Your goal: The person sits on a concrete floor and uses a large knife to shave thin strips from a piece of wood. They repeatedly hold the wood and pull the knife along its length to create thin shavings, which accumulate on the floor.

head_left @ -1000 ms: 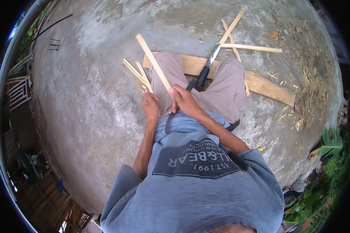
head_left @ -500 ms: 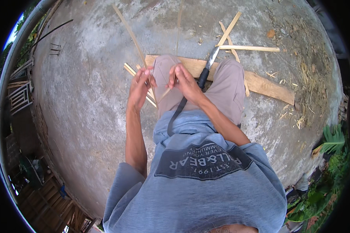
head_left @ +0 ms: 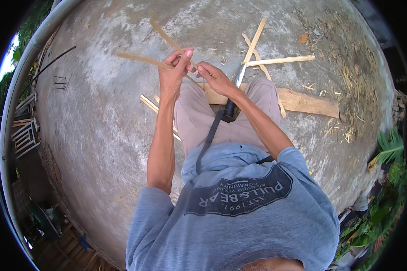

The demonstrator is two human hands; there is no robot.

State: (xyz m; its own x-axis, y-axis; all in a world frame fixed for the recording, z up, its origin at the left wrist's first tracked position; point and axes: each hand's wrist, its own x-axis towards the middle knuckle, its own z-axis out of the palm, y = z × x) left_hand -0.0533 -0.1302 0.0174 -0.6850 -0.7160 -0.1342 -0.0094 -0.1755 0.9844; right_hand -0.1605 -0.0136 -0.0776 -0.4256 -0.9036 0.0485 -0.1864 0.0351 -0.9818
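Observation:
My left hand [head_left: 172,74] is closed on two thin bamboo-like strips that spread apart beyond it. The upper strip [head_left: 165,36] points up and away; the other strip [head_left: 138,57] runs out to the left, and both are blurred at their ends. My right hand [head_left: 216,80] pinches with thumb and finger at the near end of the upper strip, close beside the left fingertips. Below and right of that hand, a knife [head_left: 240,76] with a black handle [head_left: 229,108] lies between my knees, its blade across a wooden plank [head_left: 303,103].
Several pale split strips [head_left: 280,60] lie crossed beyond the knife tip. More strips [head_left: 149,104] rest beside my left knee. Shavings [head_left: 348,134] litter the concrete floor [head_left: 99,135] on the right. A dark strap [head_left: 208,141] hangs over my lap; plants [head_left: 389,151] edge the right side.
Both hands have moved up and away from my lap, closer together. The strips have swung from pointing away to fanning out toward the upper left.

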